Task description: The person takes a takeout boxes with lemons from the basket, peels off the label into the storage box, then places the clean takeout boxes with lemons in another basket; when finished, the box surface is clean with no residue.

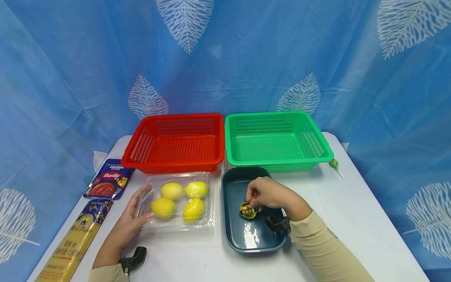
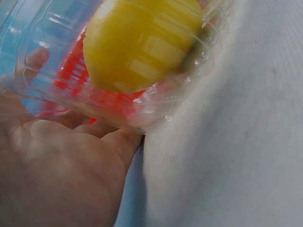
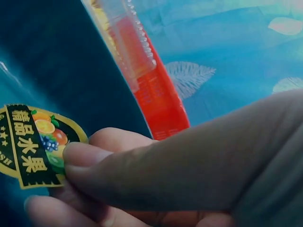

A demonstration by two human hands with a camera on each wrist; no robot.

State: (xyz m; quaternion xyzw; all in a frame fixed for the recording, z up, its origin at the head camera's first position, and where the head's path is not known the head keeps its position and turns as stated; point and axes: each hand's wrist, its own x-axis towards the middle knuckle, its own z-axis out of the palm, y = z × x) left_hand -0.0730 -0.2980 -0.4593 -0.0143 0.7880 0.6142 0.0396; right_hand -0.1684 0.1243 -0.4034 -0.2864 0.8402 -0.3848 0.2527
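My right hand [image 1: 269,194] is over the dark blue-grey rectangular dish [image 1: 237,192], pinching a round black-and-gold fruit sticker [image 3: 33,146] between thumb and fingertips. Oranges, berries and printed characters show on the sticker's face. On the left, a lidded clear plastic box [image 1: 176,225] holds several yellow lemons [image 1: 171,191]. My left hand [image 1: 130,219] rests against the box's left end, fingers extended and thumb near its front corner. In the left wrist view one lemon [image 2: 142,45] shows large through the plastic, with part of the hand behind the box wall.
A red basket [image 1: 172,168] and a green basket [image 1: 278,162] stand side by side at the back. Along the left edge lie a blue Barilla pouch [image 1: 107,180] and a long pasta packet [image 1: 75,243]. A green-wrapped lollipop [image 1: 334,164] is right of the green basket.
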